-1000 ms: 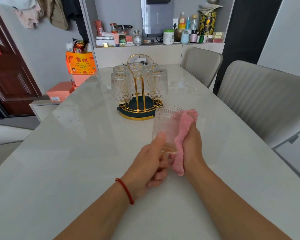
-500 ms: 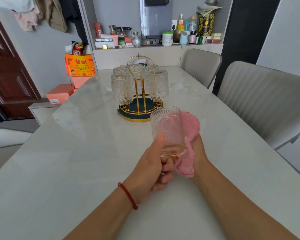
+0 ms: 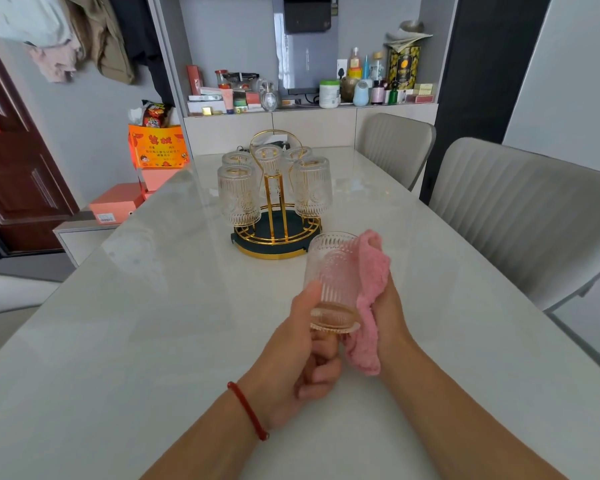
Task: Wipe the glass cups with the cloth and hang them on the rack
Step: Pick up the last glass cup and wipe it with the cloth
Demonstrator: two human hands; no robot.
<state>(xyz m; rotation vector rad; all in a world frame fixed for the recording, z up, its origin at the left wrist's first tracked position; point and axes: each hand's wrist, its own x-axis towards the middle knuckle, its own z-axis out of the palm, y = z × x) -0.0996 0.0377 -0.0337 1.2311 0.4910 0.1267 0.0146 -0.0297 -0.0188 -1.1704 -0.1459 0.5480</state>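
Your left hand [image 3: 293, 355] pinches the cup [image 3: 331, 271] near its base, thumb on the ribbed wall, at centre frame above the table [image 3: 136, 323]. Your right hand [image 3: 388, 317] presses the cloth [image 3: 373, 271] against the cup's right side. Turn the cup steadily against the cloth, covering rim and base, and grip firmly: ribbed glass may slip. The rack [image 3: 274, 216], above centre, holds five cups.
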